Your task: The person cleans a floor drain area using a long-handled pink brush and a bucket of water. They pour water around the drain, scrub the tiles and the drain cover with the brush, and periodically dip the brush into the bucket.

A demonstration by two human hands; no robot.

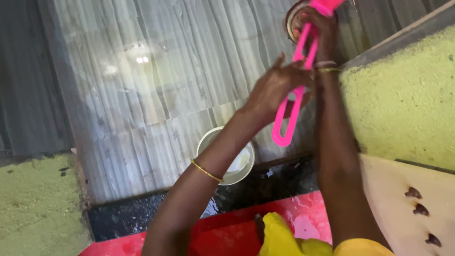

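Both my arms reach up and forward over a wet grey marble surface (156, 95). My left hand (277, 87) grips the loop handle of a bright pink plastic tool (294, 104), which runs up to the top edge of the view. My right hand (320, 31) is higher, its fingers closed around the pink tool's upper part, in front of a round metal vessel (291, 16) at the top. Gold bangles sit on both wrists.
A steel bowl (239, 163) with white residue rests on the marble below my left forearm. A red tub (227, 232) with a yellow cloth (284, 234) lies at the bottom. Rough yellow-green walls (403, 95) stand right and lower left. A cream board (412, 204) is at right.
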